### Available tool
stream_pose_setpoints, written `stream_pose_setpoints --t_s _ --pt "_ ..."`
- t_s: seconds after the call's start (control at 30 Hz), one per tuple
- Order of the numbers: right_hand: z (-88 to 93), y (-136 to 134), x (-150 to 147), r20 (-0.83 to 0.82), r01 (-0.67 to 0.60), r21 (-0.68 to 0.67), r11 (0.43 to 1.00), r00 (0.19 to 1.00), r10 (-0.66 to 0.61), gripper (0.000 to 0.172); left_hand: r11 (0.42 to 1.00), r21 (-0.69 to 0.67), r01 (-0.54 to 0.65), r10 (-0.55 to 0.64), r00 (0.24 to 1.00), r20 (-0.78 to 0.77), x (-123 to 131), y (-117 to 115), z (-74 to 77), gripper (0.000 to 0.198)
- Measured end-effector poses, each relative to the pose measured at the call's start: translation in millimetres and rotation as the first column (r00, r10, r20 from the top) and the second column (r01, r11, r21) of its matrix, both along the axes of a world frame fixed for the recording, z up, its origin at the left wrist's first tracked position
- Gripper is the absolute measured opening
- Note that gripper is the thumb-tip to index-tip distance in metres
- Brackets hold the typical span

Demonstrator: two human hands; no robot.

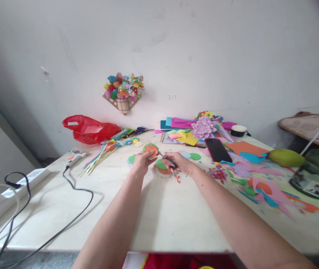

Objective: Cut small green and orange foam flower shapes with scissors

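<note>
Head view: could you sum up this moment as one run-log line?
left-hand grip: orange cutout | right-hand grip: black-handled scissors, blades by the cutout | table: coloured scraps, red bag, phone

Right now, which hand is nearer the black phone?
Right. The right hand, holding scissors, is left of the black phone, with a gap between; the left hand, holding an orange cutout, is farther left.

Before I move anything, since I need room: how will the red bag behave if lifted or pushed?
The bag would probably flop, being thin, crumpled plastic. Its low, slumped shape suggests sliding rather than rolling. Weight is uncertain, as any contents are indistinct.
</note>
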State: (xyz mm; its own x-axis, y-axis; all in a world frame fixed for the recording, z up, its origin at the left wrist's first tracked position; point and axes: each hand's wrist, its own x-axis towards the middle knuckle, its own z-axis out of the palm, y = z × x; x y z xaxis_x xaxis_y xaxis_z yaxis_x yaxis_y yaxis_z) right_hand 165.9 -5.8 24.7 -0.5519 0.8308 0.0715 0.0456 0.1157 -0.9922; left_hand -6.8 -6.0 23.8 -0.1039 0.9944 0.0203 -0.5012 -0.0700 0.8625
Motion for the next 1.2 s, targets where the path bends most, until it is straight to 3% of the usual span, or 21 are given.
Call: stream_pose_setpoints --t_s 0.27,0.7,0.9,1.2 --pt "-10.6 10 0 -0.046 -0.002 0.033 0.999 0.999 0.004 0.031 0.999 0.006 -0.032 0.031 0.999 0.03 6 -2 0.1 0.024" --pt "3.9 -4 -1 -0.048 0.017 -0.059 0.998 0.999 -0.02 0.034 0.996 0.018 -0.089 0.09 0.995 -0.046 7 0 -0.1 0.026" --pt "-0.6 -1 -2 -0.063 0.006 -0.004 1.0 0.998 -0.007 0.039 0.995 0.027 -0.097 0.098 0.995 -0.032 10 -2 -0.4 0.025" --pt "-5.9 1 -6 -0.111 0.04 -0.033 0.999 0.993 -0.043 0.04 0.995 -0.002 -0.102 0.102 0.994 0.042 18 -3 -1.2 0.027"
